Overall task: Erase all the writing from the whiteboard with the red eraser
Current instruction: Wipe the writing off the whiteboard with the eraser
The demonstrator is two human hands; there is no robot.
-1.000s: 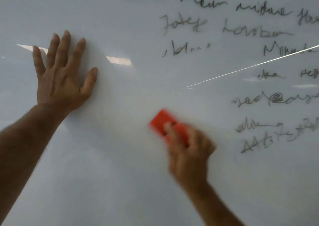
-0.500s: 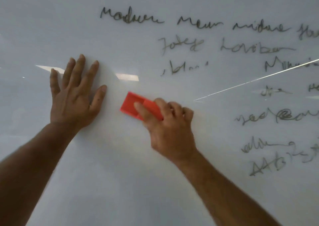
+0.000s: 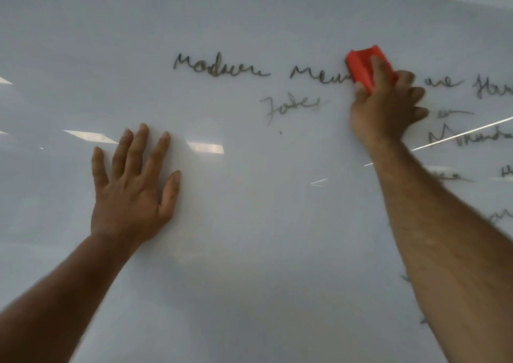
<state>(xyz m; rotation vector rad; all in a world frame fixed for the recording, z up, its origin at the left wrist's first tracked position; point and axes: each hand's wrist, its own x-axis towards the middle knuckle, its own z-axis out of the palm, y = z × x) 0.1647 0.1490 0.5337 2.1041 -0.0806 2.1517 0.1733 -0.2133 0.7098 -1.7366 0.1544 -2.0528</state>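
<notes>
Wiping the top row of writing (image 3: 222, 67) on the board (image 3: 249, 251)

Right hand (image 3: 385, 107), fingers (image 3: 379, 64) clamped round eraser (image 3: 363, 65) mid top row; left hand (image 3: 133, 185) flat, fingers spread. Best kept flat, firm, long overlapping strokes leftward.

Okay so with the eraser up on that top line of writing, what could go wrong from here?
1. The right hand holds the red eraser on the top row only; the faint word below looks half wiped and could be left as a smear.
2. The leftmost word lies away from the eraser and could be missed.
3. The left hand lies flat on the whiteboard, so it may leave prints on the cleaned area.
</notes>
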